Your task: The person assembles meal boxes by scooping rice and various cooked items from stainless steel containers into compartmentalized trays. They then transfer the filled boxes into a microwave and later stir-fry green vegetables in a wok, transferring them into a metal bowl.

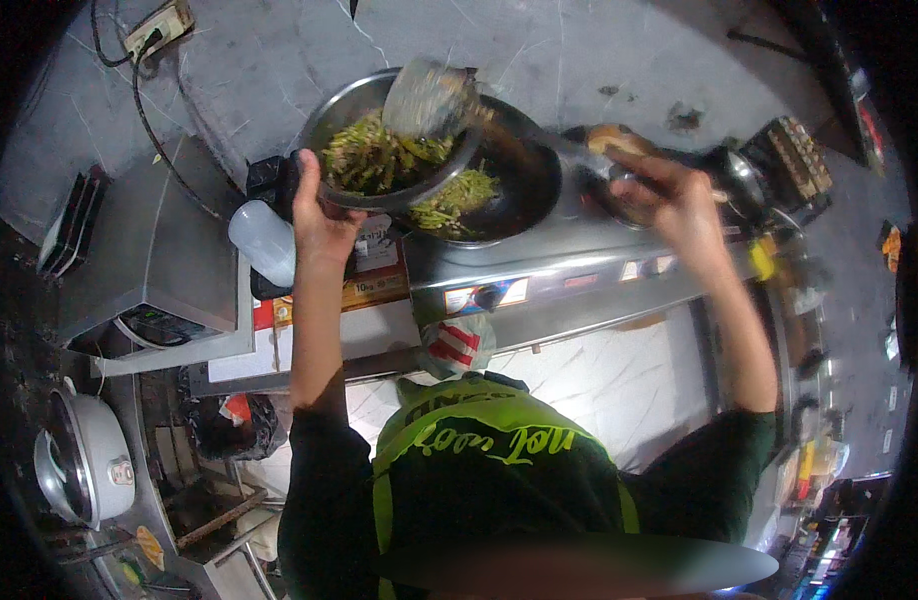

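My left hand (324, 215) grips the rim of a steel bowl (347, 100), thumb up along its side. Chopped green vegetables (364, 160) fill much of the bowl, which is held above the left part of a dark wok (532, 165). More chopped greens (464, 200) lie in the wok. My right hand (669, 200) is closed round the handle of a large ladle (429, 95). The ladle's head is smeared by motion and is over the bowl's far right rim. Whether it touches the greens I cannot tell.
The wok sits on a steel stove with a front knob (489, 297). Left of it are a white cylindrical container (263, 242) and a steel box-shaped appliance (169, 235). A power cord (144, 115) hangs from a wall socket (162, 25). A rice cooker (107, 460) stands lower left.
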`<action>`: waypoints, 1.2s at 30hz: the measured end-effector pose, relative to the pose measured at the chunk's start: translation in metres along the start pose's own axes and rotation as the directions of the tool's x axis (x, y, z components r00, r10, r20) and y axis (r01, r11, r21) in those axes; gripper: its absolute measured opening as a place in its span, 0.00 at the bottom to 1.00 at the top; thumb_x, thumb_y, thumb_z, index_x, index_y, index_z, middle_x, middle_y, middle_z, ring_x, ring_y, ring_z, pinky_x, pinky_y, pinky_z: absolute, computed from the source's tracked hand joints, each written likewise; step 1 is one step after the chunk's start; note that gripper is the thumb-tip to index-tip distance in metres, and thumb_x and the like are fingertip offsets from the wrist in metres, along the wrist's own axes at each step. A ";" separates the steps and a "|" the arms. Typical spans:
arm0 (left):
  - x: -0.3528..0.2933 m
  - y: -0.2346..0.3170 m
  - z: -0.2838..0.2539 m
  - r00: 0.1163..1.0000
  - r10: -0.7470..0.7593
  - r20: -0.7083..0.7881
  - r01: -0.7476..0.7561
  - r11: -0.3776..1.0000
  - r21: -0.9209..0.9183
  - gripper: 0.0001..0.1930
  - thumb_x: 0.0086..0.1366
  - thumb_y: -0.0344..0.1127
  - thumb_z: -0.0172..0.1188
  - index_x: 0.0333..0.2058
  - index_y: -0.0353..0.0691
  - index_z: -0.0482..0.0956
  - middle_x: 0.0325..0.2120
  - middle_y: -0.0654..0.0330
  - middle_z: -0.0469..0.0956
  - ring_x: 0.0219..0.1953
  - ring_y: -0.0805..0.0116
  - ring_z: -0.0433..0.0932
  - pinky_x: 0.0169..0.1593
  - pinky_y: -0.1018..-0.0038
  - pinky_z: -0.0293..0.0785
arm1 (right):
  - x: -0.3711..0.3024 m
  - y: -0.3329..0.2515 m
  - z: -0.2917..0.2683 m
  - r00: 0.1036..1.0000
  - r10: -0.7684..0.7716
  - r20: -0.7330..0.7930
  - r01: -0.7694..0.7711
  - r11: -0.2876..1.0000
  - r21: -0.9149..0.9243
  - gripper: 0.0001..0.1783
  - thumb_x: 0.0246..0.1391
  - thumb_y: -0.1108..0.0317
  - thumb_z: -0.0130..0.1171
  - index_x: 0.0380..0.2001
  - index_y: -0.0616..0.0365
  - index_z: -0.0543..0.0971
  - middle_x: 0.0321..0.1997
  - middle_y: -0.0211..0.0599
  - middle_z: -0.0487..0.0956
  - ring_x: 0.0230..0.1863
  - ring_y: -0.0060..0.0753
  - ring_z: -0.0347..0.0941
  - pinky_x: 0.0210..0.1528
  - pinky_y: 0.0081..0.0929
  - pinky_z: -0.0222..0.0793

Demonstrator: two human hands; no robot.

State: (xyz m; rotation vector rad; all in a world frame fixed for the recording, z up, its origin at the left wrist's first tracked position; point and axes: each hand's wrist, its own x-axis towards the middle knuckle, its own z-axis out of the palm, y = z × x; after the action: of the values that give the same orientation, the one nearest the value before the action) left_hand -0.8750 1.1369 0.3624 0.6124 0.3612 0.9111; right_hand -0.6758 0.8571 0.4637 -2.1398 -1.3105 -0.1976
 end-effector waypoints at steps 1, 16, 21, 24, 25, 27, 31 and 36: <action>-0.006 0.005 0.009 0.997 0.059 -0.055 -0.059 0.998 0.003 0.21 0.60 0.55 0.55 0.43 0.45 0.73 0.35 0.65 0.77 0.30 0.76 0.76 0.21 0.82 0.65 | 0.002 0.008 0.003 0.997 0.076 -0.012 -0.073 0.987 0.144 0.19 0.46 0.66 0.63 0.43 0.56 0.78 0.38 0.43 0.80 0.31 0.31 0.76 0.38 0.22 0.69; -0.027 0.058 -0.057 0.975 0.214 0.052 -0.218 0.973 0.080 0.25 0.63 0.49 0.51 0.51 0.36 0.67 0.49 0.54 0.71 0.50 0.60 0.71 0.49 0.62 0.72 | 0.009 0.091 0.141 0.969 0.198 0.148 -0.088 0.837 -0.540 0.15 0.39 0.67 0.59 0.35 0.55 0.77 0.34 0.50 0.77 0.34 0.50 0.76 0.38 0.41 0.73; -0.033 0.053 -0.057 0.989 0.147 -0.015 -0.144 0.985 0.098 0.24 0.63 0.49 0.53 0.51 0.38 0.68 0.50 0.55 0.70 0.51 0.61 0.70 0.51 0.61 0.69 | -0.008 0.115 0.147 0.945 0.294 0.142 -0.204 0.870 -0.449 0.14 0.42 0.63 0.57 0.36 0.53 0.79 0.33 0.50 0.78 0.36 0.53 0.76 0.42 0.42 0.72; -0.032 0.050 -0.060 0.993 0.117 -0.026 -0.115 0.991 0.070 0.24 0.61 0.48 0.56 0.50 0.38 0.69 0.49 0.56 0.71 0.50 0.61 0.70 0.53 0.61 0.67 | -0.007 0.089 0.140 0.891 0.352 0.287 -0.249 0.907 -0.341 0.15 0.42 0.63 0.56 0.36 0.55 0.79 0.32 0.50 0.78 0.37 0.52 0.75 0.43 0.42 0.71; -0.030 0.046 -0.056 0.992 0.112 -0.055 -0.109 0.992 0.065 0.25 0.61 0.48 0.56 0.50 0.38 0.69 0.49 0.56 0.71 0.50 0.61 0.70 0.53 0.62 0.67 | -0.007 0.080 0.137 0.907 0.332 0.261 -0.242 0.915 -0.321 0.13 0.44 0.60 0.57 0.32 0.56 0.81 0.31 0.50 0.78 0.36 0.48 0.76 0.42 0.40 0.71; -0.032 0.041 -0.048 0.988 0.098 -0.116 -0.093 0.995 0.047 0.25 0.60 0.48 0.57 0.50 0.38 0.69 0.49 0.57 0.71 0.51 0.61 0.70 0.53 0.62 0.67 | -0.018 0.072 0.137 0.967 0.239 0.093 -0.148 0.819 -0.555 0.14 0.48 0.56 0.57 0.30 0.54 0.81 0.27 0.48 0.79 0.33 0.45 0.77 0.40 0.39 0.71; -0.042 0.035 -0.047 0.987 0.141 -0.072 -0.135 0.987 0.085 0.26 0.60 0.49 0.57 0.51 0.36 0.68 0.50 0.56 0.70 0.53 0.62 0.68 0.54 0.62 0.66 | -0.039 0.063 0.063 0.931 0.132 -0.341 -0.256 0.901 -0.349 0.16 0.55 0.54 0.50 0.30 0.54 0.79 0.20 0.47 0.77 0.24 0.48 0.76 0.30 0.43 0.71; -0.063 0.015 -0.007 0.966 0.196 -0.169 -0.176 0.976 0.128 0.27 0.59 0.49 0.58 0.51 0.37 0.68 0.52 0.58 0.68 0.54 0.63 0.66 0.56 0.62 0.62 | -0.128 0.262 0.077 0.850 0.437 -0.295 -0.514 0.566 -0.644 0.16 0.59 0.59 0.41 0.28 0.55 0.75 0.24 0.43 0.78 0.24 0.48 0.76 0.25 0.42 0.71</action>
State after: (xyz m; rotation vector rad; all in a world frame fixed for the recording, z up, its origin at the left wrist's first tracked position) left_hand -0.9238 1.0940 0.3689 0.6767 0.5272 1.1372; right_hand -0.5317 0.7207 0.2368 -3.0017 -0.5491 -0.6658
